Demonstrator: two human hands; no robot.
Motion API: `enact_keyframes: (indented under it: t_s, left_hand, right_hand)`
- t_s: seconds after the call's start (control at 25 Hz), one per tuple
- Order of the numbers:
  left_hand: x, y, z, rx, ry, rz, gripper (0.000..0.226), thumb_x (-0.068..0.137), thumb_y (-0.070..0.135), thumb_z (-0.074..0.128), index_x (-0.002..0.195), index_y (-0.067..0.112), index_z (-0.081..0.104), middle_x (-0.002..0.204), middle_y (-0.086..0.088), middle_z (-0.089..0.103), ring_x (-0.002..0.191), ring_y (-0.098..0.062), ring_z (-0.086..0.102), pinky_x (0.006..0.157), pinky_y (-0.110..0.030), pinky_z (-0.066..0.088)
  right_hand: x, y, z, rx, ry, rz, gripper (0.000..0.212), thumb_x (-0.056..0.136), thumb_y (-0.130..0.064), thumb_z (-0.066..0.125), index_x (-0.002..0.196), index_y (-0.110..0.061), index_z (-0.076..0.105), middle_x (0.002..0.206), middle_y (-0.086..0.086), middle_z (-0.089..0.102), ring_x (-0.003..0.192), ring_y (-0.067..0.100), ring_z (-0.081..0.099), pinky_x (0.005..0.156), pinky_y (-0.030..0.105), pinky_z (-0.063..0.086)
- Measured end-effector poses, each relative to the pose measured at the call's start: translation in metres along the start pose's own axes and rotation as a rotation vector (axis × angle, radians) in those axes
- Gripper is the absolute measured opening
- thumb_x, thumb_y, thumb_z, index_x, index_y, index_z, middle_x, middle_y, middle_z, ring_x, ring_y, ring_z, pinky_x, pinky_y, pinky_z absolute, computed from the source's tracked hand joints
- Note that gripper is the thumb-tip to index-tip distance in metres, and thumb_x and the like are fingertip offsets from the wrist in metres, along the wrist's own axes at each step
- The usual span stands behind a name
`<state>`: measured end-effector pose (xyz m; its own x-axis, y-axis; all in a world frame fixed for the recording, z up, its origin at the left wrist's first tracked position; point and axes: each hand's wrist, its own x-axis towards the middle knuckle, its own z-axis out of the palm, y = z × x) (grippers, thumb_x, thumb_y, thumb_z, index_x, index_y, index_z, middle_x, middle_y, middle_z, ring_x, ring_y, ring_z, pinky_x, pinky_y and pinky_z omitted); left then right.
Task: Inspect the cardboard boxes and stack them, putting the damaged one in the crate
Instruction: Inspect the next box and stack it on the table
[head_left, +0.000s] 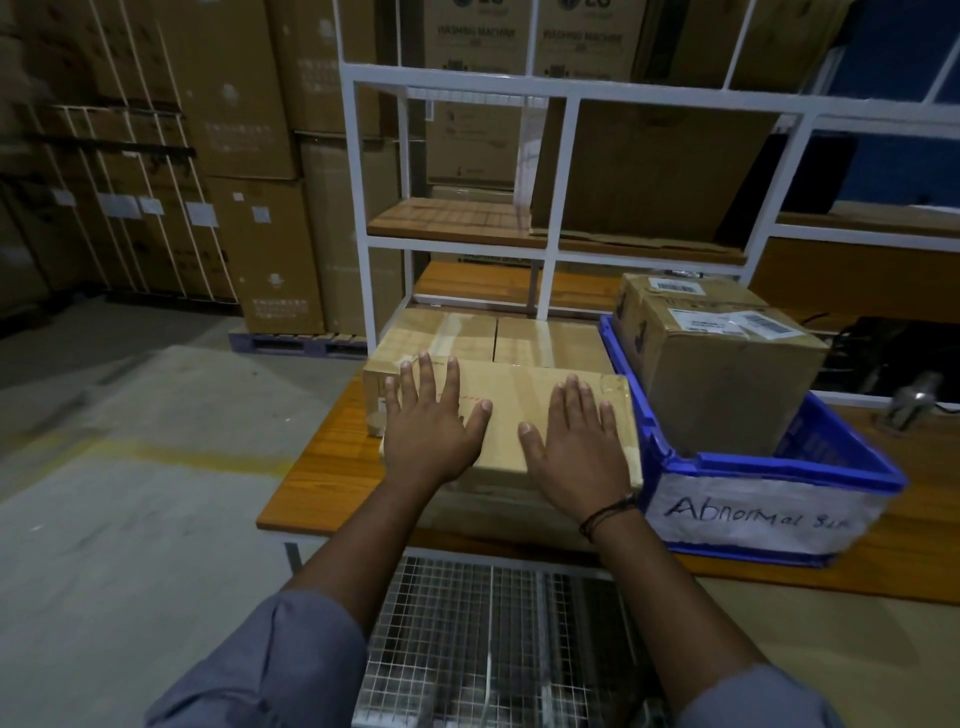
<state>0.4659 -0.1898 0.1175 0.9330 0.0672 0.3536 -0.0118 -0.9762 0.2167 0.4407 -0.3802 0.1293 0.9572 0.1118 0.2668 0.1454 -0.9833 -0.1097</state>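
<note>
Status: looks mostly done, imo. Blue crate (753, 465) on the right (label reads "Abnormal…") already has a labelled box (727, 395) in it, w/ a 2nd carton (670, 291) right behind; can't tell if that one is in the crate or behind it. No damage visible from here.

Front box (519, 395) sits on the table (322, 467), touching the crate's left wall. Looks like it's on top of another box, lower edge partly hidden so not 100% sure. Two more boxes (441, 332) (550, 343) side by side just behind it, lower.

Left to do, prob: square up the stack, check/stack the rear pair.

Hands: left hand (434, 421) and right hand (574, 441) both flat, palms down on the front box top, fingers straight and spread, thumbs pointing inward. No grip, no pinch, just resting/pressing. Forearms reach straight fwd, roughly parallel. Right hand is near the crate-side edge, left hand near the box's left end.
</note>
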Motion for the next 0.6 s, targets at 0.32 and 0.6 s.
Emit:
enact_keyframes:
  t_s: [0.32,0.6]
  left_hand:
    - [0.004,-0.020,-0.001,-0.087,-0.034,0.022,0.081,0.099,0.074,0.017,0.166,0.029,0.006,0.173,-0.010,-0.003,0.159,-0.030,-0.007,0.128,-0.050,-0.005]
    - [0.004,-0.087,-0.008,-0.314,-0.106,0.029,0.083,0.094,0.081,0.021,0.164,0.039,0.005,0.173,0.002,-0.002,0.159,-0.024,-0.002,0.127,-0.052,0.002]
  right_hand:
    - [-0.009,0.036,-0.010,0.391,0.191,0.109,0.065,0.107,-0.050,0.035,0.162,-0.016,0.026,0.172,0.011,0.013,0.157,0.028,0.017,0.126,0.051,0.020]
    - [-0.018,0.077,0.054,1.366,-0.092,0.577,0.086,0.078,-0.084,0.062,0.134,-0.019,0.060,0.132,0.001,0.065,0.115,0.019,0.062,0.097,0.040,0.051]
